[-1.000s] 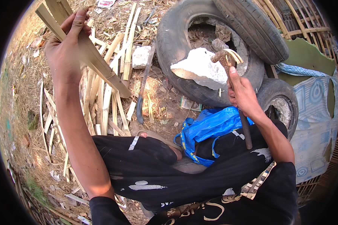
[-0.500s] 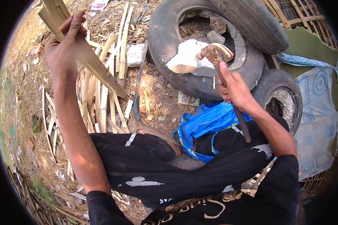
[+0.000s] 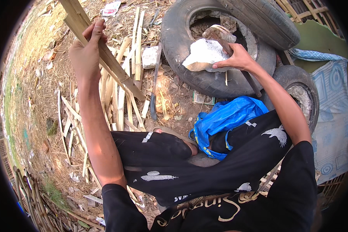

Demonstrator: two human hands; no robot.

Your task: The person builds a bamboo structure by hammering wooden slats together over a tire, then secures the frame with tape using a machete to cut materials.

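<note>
Bamboo strips point(image 3: 104, 58) sit clamped in our left grip point(image 3: 85, 54), slanting downward; our right grip point(image 3: 237, 60) is closed around a tool handle point(image 3: 247, 79), beside the white stone point(image 3: 205, 54).

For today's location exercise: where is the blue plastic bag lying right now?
In the head view, the blue plastic bag lies on the ground right of centre, just below the big tyre and against the person's black-trousered leg.

Pale split bamboo slat point(image 3: 104, 54), long, flat, held tilted top-left to lower-right. Dark-handled tool point(image 3: 246, 79), head hidden, over white stone point(image 3: 203, 54) in tyre.
</note>
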